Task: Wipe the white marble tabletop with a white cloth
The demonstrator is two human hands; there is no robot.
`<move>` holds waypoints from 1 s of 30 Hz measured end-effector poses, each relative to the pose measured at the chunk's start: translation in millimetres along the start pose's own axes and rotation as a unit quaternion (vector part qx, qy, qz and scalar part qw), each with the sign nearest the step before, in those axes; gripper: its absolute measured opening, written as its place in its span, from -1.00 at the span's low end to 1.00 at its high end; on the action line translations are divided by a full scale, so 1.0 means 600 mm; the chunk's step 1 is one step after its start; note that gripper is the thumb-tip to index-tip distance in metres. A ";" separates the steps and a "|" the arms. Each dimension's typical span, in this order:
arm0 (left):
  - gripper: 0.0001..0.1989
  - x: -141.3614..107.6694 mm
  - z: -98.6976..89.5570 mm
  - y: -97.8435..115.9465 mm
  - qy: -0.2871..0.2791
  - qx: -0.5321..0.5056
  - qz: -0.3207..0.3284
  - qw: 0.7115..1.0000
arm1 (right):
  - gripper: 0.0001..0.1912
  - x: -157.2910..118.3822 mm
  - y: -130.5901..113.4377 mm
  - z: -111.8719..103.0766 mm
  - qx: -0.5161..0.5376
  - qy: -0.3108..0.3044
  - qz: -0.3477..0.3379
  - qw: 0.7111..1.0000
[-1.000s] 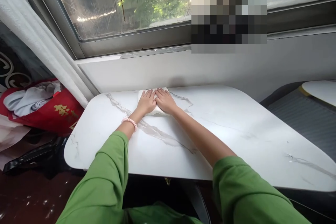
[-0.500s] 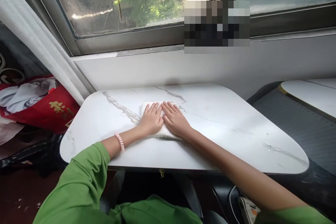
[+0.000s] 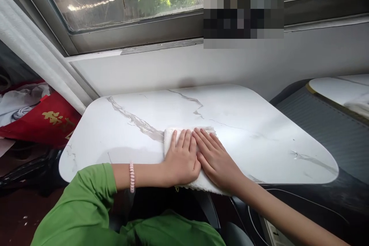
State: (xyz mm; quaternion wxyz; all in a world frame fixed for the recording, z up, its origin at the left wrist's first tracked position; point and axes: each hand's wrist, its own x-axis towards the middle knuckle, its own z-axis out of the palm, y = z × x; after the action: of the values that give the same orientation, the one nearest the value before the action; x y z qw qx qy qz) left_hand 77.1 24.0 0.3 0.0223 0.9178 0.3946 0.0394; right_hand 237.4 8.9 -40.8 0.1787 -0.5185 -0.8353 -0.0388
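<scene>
One white desk point(image 3: 259, 117) fills the middle, with one more white tabletop point(image 3: 328, 87) beyond its right end and one red bag point(image 3: 56, 123) beyond its left corner. On the desk lies one white cloth point(image 3: 204, 182); over the last second it has slid from the far edge to the middle of the near edge, where its fringe seems to lap over. That stroke toward the body, I judge, has about used up the desk's depth. Two hands have come along with it: the left hand point(image 3: 182, 161) and the right hand point(image 3: 215, 161) lie flat on the cloth, side by side and touching, pressing rather than clamped. One pink bracelet point(image 3: 132, 177) circles the left wrist.
</scene>
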 end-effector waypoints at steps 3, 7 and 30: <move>-0.40 0.025 0.006 -0.012 -0.001 0.004 -0.009 1.000 | -0.36 0.023 0.020 0.006 0.003 -0.012 0.013 1.000; -0.40 0.104 0.018 -0.046 0.016 0.003 -0.038 0.999 | -0.40 0.090 0.078 0.023 -0.001 -0.032 0.043 0.999; -0.43 0.309 0.041 -0.104 0.052 -0.016 -0.091 0.994 | -0.41 0.213 0.251 0.055 -0.008 -0.033 0.079 0.996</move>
State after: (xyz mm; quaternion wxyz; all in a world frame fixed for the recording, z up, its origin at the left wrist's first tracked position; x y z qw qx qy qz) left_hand 161.3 201.0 -18.8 0.0198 0.8744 0.4761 0.0911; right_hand 310.3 195.3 -46.6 0.1491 -0.5852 -0.7969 -0.0145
